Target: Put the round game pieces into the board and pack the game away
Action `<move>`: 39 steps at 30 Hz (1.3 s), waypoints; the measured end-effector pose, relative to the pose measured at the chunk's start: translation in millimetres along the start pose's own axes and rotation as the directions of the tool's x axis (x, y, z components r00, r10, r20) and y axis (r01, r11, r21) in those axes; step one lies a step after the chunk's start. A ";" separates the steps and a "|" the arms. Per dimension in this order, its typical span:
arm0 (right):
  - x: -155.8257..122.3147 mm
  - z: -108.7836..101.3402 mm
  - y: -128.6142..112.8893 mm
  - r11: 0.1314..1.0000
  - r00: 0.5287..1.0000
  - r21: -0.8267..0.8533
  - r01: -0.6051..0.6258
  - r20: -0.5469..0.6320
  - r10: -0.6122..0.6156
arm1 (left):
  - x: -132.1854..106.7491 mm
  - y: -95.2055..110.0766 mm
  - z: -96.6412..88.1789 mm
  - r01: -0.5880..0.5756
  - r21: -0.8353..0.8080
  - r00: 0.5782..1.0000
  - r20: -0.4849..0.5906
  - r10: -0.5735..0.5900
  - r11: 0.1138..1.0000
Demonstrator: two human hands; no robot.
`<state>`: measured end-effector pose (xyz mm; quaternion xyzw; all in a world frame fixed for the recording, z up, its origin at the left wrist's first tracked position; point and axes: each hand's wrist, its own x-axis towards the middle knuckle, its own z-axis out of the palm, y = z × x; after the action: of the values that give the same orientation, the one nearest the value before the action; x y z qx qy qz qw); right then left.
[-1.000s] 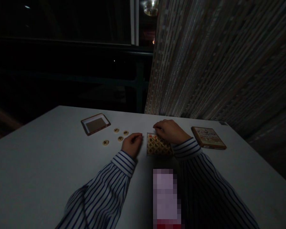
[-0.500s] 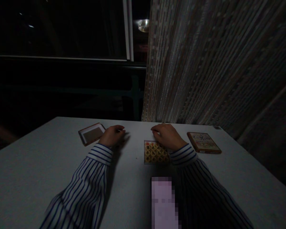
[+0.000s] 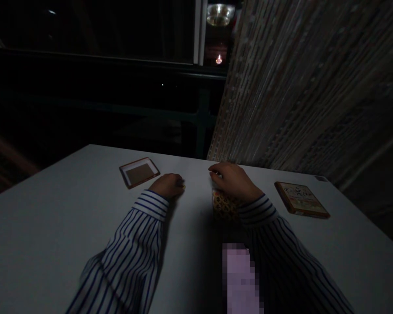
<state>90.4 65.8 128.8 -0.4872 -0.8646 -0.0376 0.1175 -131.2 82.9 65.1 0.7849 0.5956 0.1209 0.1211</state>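
My left hand [image 3: 168,185] is closed low over the white table, its fingers curled around a small yellowish round thing [image 3: 182,186], apparently a Chinese chess piece, of which only an edge shows. My right hand [image 3: 234,181] hovers at the far side of a small box of Chinese chess pieces [image 3: 223,207] and covers part of it. A small gap parts its thumb and forefinger, and I see nothing between them; the other fingers are hidden. Rows of round yellow pieces with dark characters fill the box, blurred in the dim light.
An open shallow lid or tray [image 3: 139,173] with a brown rim lies beyond my left hand. To the right is a flat printed case [image 3: 301,199]. A phone [image 3: 242,277] with a blurred screen lies near me. A string curtain [image 3: 265,87] hangs behind the white table [image 3: 118,231].
The view has shifted, so everything on the table sits further right. My left fingers have curled in more, with a yellowish edge now showing. My right thumb and forefinger stay beyond the box.
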 end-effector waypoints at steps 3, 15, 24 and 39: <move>0.9 7.3 -0.4 0.999 0.998 -0.036 0.018 0.054 -0.016 | 0.4 1.3 3.2 0.016 0.002 1.000 -0.012 -0.016 1.000; -4.8 6.7 11.1 0.998 0.995 -0.059 -0.016 0.096 0.022 | 1.8 10.0 9.6 -0.004 0.069 1.000 -0.005 0.004 0.998; -8.4 1.4 15.7 0.999 0.997 -0.047 -0.025 0.072 0.029 | 3.1 10.6 12.7 -0.010 0.055 1.000 -0.017 0.011 0.998; -12.9 -7.6 22.8 0.999 0.999 -0.031 -0.039 0.017 0.040 | 4.1 26.8 7.8 -0.113 -0.049 0.964 -0.246 0.098 0.992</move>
<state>117.5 65.6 132.0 -0.5061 -0.8551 -0.0441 0.1032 -103.2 79.5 66.9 0.7906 0.5591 0.2410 0.0651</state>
